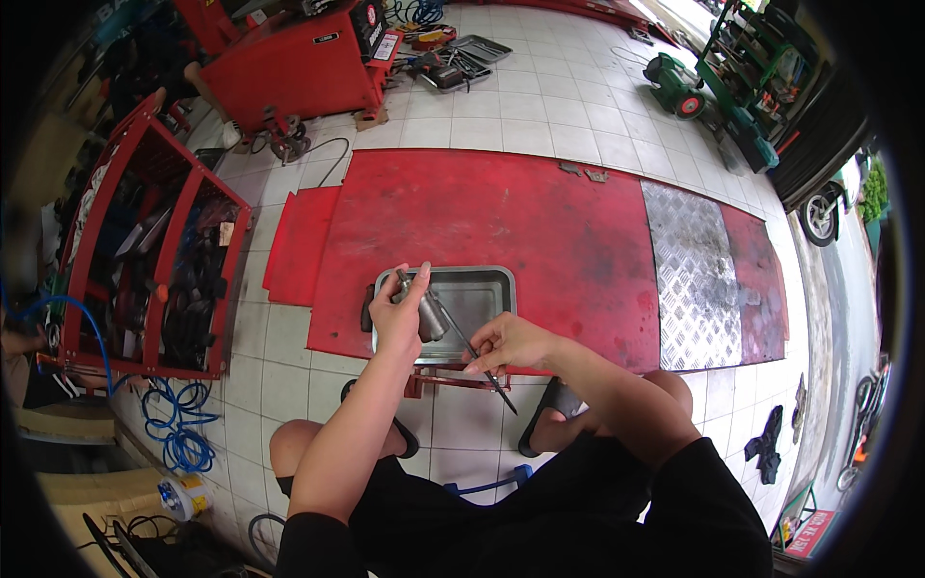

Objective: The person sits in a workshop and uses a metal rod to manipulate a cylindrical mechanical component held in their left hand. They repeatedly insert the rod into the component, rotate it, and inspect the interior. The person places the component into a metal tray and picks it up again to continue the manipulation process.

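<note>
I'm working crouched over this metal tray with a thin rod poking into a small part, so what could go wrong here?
The thin dark rod in the right hand could slip and jab the left hand gripping the small grey metal cylinder. The cylinder might also drop, missing the rectangular steel tray below.

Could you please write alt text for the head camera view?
A squatting person's left hand holds a grey metal cylinder over a metal tray while the right hand pokes a thin rod into it. The tray sits on a red floor platform.
</note>
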A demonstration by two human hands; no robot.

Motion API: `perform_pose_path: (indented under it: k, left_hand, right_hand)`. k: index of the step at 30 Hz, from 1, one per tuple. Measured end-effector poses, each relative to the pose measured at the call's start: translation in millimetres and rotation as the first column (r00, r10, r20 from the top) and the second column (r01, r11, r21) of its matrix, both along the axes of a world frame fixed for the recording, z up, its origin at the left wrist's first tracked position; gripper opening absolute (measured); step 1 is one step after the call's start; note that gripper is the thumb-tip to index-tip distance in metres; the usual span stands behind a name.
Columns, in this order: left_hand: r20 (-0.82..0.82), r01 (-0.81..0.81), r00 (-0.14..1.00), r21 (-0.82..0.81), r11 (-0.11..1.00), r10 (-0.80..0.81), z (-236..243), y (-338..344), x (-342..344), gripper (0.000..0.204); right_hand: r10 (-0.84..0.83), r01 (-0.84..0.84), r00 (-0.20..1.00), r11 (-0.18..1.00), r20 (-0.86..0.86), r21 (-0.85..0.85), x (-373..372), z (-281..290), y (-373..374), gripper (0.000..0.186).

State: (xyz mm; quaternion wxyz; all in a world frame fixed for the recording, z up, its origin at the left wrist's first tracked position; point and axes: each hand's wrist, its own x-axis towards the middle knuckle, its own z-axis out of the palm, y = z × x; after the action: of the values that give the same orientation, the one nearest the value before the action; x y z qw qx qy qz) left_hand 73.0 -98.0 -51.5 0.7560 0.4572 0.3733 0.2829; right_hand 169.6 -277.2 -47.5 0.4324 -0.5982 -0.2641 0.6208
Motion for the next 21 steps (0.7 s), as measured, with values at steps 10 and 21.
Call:
perform_pose_path:
  k: [10,21]
  left_hand:
    - [-0.063,-0.104,0.992,0.131,0.986,0.113,11.2,15.3,-3.0,0.057]
    - [-0.085,-0.132,0.988,-0.01,0.991,0.131,20.5,18.5,-5.3,0.058]
  right_hand:
    - [0.111,-0.03,0.94,0.969,0.323,-0.246,3.1,-31.9,-2.0,0.028]
    - [0.15,0.058,0.875,0.911,0.46,-0.409,8.6,-61.7,-11.6,0.025]
